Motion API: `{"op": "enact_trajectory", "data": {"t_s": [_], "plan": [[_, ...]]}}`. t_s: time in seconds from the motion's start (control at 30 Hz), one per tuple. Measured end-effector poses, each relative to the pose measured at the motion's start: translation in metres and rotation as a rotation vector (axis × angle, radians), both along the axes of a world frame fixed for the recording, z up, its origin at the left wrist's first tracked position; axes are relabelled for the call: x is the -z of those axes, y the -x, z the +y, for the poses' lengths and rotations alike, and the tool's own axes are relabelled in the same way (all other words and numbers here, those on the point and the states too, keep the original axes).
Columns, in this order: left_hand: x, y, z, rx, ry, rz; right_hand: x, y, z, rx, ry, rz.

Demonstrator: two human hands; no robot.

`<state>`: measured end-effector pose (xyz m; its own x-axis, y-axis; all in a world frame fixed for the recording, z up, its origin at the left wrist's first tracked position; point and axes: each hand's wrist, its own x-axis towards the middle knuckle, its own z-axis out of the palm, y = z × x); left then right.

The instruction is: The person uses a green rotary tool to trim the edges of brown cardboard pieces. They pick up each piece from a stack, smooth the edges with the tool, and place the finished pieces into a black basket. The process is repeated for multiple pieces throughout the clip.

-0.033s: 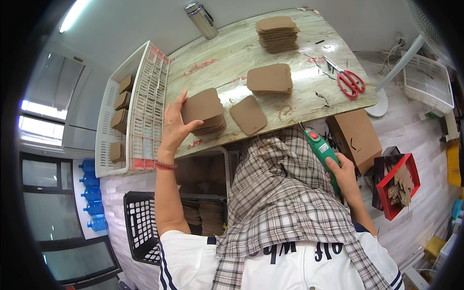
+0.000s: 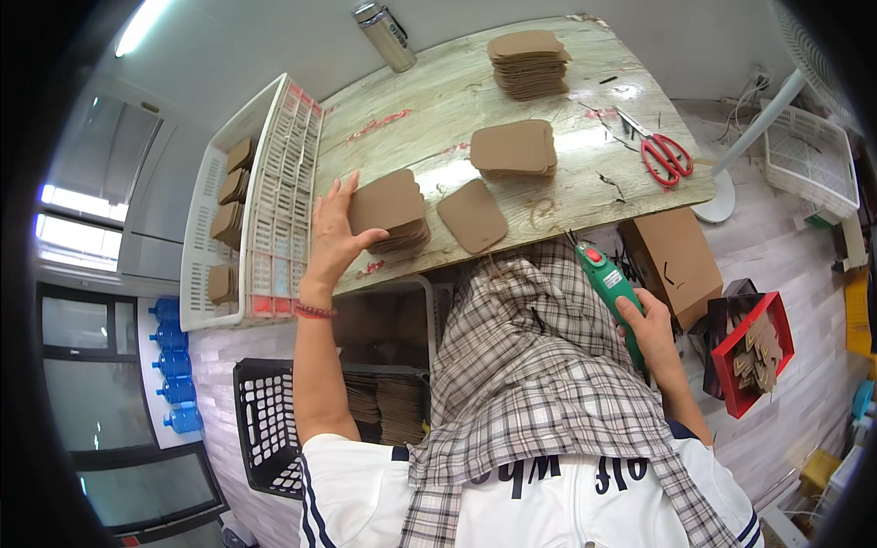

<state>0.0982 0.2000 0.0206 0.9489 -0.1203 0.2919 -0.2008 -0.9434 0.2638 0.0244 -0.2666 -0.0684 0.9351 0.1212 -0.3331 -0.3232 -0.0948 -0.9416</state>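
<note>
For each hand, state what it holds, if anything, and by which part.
Right hand grips the green power tool round its body. Left hand rests on the cardboard stack, holding nothing.

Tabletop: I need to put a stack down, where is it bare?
Free: between the metal flask and the left hand; also between the far cardboard stack and the red scissors. Crowded along the near edge by the single cardboard piece.

The left hand (image 2: 331, 230) rests on a cardboard stack (image 2: 391, 210) left of a single cardboard piece (image 2: 471, 216), while the right hand (image 2: 650, 331) grips a green tool (image 2: 610, 285).
</note>
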Motion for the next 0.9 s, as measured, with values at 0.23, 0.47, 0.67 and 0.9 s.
{"op": "enact_trajectory", "data": {"t_s": [0.23, 0.47, 0.67, 0.9], "plan": [[0.046, 0.013, -0.093, 0.150, 0.102, -0.129, -0.003, 0.005, 0.003, -0.010, 0.037, -0.014], [0.132, 0.013, -0.165, 0.024, 0.128, -0.072, -0.004, 0.007, 0.000, 0.005, 0.069, -0.031], [0.130, 0.012, -0.169, -0.184, 0.201, -0.189, -0.002, 0.005, 0.001, -0.004, 0.064, -0.044], [0.154, 0.013, -0.189, -0.490, 0.218, -0.186, -0.002, 0.008, 0.011, -0.023, 0.061, -0.024]]}}
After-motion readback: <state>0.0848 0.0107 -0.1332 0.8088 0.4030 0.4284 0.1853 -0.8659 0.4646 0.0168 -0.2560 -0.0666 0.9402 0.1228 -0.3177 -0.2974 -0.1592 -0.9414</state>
